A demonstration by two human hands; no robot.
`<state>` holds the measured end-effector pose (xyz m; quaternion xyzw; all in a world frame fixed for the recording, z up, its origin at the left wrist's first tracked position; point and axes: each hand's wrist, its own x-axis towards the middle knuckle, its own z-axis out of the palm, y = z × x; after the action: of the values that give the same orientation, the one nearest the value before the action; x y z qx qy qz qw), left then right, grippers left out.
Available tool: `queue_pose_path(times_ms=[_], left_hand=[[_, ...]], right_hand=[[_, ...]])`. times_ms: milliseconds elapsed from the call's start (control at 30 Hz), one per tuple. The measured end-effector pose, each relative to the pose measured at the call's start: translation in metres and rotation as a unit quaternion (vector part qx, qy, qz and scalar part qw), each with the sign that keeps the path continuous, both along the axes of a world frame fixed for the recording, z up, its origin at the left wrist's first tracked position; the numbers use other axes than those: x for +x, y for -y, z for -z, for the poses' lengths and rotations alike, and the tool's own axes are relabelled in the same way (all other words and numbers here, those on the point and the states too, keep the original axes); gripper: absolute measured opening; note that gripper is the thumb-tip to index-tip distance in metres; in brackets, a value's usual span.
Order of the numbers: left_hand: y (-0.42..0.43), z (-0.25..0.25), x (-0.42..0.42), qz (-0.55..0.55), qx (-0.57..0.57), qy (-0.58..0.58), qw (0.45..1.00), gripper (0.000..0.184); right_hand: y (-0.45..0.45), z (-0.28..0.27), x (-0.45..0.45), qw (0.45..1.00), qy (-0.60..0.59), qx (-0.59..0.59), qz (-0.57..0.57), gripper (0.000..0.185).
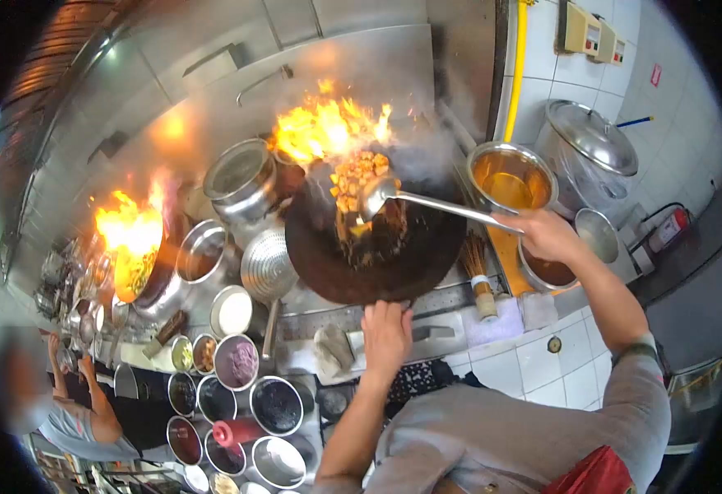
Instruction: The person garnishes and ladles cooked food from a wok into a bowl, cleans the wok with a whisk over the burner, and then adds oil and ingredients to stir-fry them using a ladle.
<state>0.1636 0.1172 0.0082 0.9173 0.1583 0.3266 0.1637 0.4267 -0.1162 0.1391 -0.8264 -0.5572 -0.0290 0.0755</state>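
Observation:
My right hand is closed around the long handle of a metal ladle. The ladle's bowl hangs over a large dark wok, among browned cubed pieces of food in its far part. At the wok's near edge, my left hand is closed on it, fingers pointing away from me; the exact grip is partly hidden. Tall flames rise at the wok's far side, with smoke to their right. A perforated strainer ladle lies just left of the wok.
A bowl of orange liquid, a lidded pot and a bamboo brush stand on the right. Several seasoning containers sit at lower left. Farther left, a co-worker stands near a second flaming wok.

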Motion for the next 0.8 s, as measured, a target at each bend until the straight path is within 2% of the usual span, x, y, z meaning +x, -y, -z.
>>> queue_pose_path(times_ms=[100, 133, 167, 233, 333, 367, 400, 433, 467, 500, 533, 600, 633, 700, 767, 800], left_hand=[[-0.002, -0.031, 0.008, 0.008, -0.029, 0.017, 0.999, 0.015], [-0.008, -0.03, 0.017, 0.005, -0.037, 0.017, 0.999, 0.014], [-0.017, -0.03, 0.028, 0.002, -0.039, 0.026, 0.999, 0.014], [-0.035, -0.018, 0.047, 0.019, -0.026, 0.037, 0.999, 0.015], [-0.048, 0.002, 0.058, 0.04, -0.035, 0.035, 0.998, 0.016], [-0.054, 0.002, 0.061, 0.045, -0.036, 0.039, 0.998, 0.017], [-0.052, -0.009, 0.055, 0.053, -0.076, -0.009, 0.996, 0.029], [-0.05, -0.019, 0.048, 0.06, -0.052, 0.043, 0.996, 0.036], [-0.046, -0.027, 0.036, 0.066, -0.034, 0.095, 0.993, 0.044], [-0.045, -0.036, 0.012, 0.045, -0.047, 0.062, 0.996, 0.056], [-0.045, -0.036, -0.014, 0.013, -0.062, 0.047, 0.997, 0.056], [-0.058, 0.013, -0.071, -0.094, -0.07, 0.031, 0.993, 0.057], [-0.069, 0.036, -0.097, -0.145, -0.103, -0.029, 0.984, 0.057], [-0.079, 0.079, -0.136, -0.22, -0.192, -0.061, 0.954, 0.058], [-0.085, 0.123, -0.156, -0.226, -0.232, -0.048, 0.945, 0.058], [-0.087, 0.129, -0.157, -0.231, -0.251, -0.043, 0.939, 0.058]], right_hand=[[0.029, 0.012, -0.02, 0.987, -0.098, 0.124, -0.019, 0.07], [0.035, 0.019, -0.033, 0.977, -0.182, 0.092, 0.058, 0.07], [0.031, 0.014, -0.056, 0.965, -0.232, 0.081, 0.089, 0.07], [0.026, 0.055, -0.076, 0.95, -0.269, 0.127, 0.089, 0.072], [0.0, 0.057, -0.107, 0.934, -0.285, 0.044, 0.211, 0.074], [0.003, 0.067, -0.108, 0.924, -0.308, 0.11, 0.198, 0.073], [0.005, 0.081, -0.113, 0.908, -0.331, 0.178, 0.186, 0.072], [0.008, 0.089, -0.114, 0.889, -0.346, 0.244, 0.172, 0.072], [0.019, 0.09, -0.116, 0.884, -0.338, 0.26, 0.192, 0.071], [0.029, 0.08, -0.116, 0.89, -0.314, 0.241, 0.227, 0.071], [0.041, 0.062, -0.115, 0.893, -0.288, 0.222, 0.267, 0.071], [0.063, 0.026, -0.111, 0.896, -0.236, 0.183, 0.33, 0.07], [0.074, 0.008, -0.109, 0.894, -0.212, 0.161, 0.36, 0.069], [0.085, 0.006, -0.089, 0.905, -0.144, 0.087, 0.391, 0.066], [0.09, 0.009, -0.066, 0.906, -0.154, 0.048, 0.39, 0.064], [0.093, 0.012, -0.061, 0.907, -0.16, 0.029, 0.388, 0.063]])
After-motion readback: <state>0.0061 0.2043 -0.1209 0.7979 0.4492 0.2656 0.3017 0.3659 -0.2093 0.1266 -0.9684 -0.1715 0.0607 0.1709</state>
